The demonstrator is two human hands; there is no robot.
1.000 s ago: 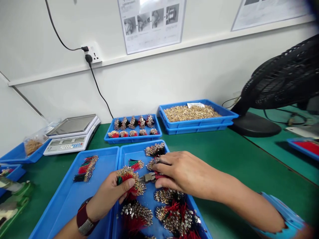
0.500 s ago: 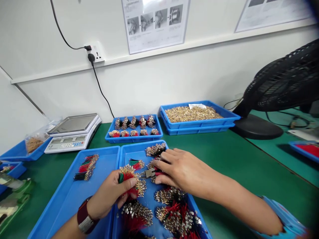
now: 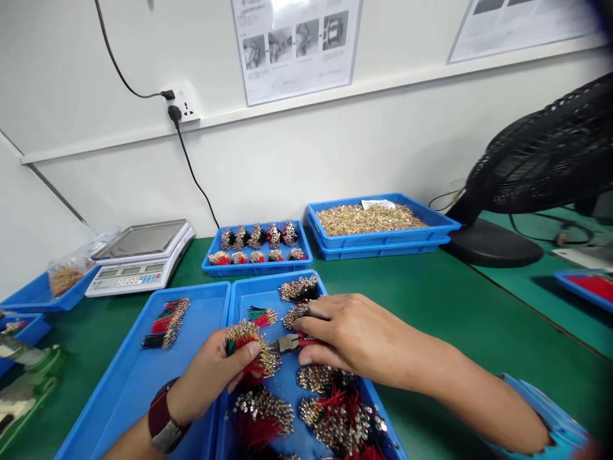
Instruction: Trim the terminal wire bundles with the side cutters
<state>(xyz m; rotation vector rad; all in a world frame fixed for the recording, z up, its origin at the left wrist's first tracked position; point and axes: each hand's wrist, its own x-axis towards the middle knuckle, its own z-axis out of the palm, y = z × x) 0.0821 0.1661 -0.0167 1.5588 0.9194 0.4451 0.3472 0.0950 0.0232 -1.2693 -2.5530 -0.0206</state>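
My left hand [image 3: 230, 361] is closed round a bundle of wires [image 3: 251, 348], mostly red with some green, their gold-coloured tips facing up and right. My right hand [image 3: 342, 332] grips pliers [image 3: 288, 344] with red handles, and the jaws point left against the edge of that bundle. Whether the jaws pinch a wire is too small to tell. Both hands are over a blue tray [image 3: 249, 291] holding several wire bundles with ring-shaped metal ends [image 3: 265, 409]. A small red and green bundle [image 3: 262, 316] lies just behind the pliers.
Left of this tray, another blue tray [image 3: 119, 377] holds a row of wires [image 3: 165, 322]. Behind are a scale [image 3: 141, 255], a tray of sorted bundles [image 3: 258, 265] and stacked trays of gold-coloured pins [image 3: 371, 220]. A black fan [image 3: 536, 160] stands at the right.
My right hand and the pliers have moved slightly down, and the jaws sit closer against the bundle. My left hand keeps its hold, almost unmoved.
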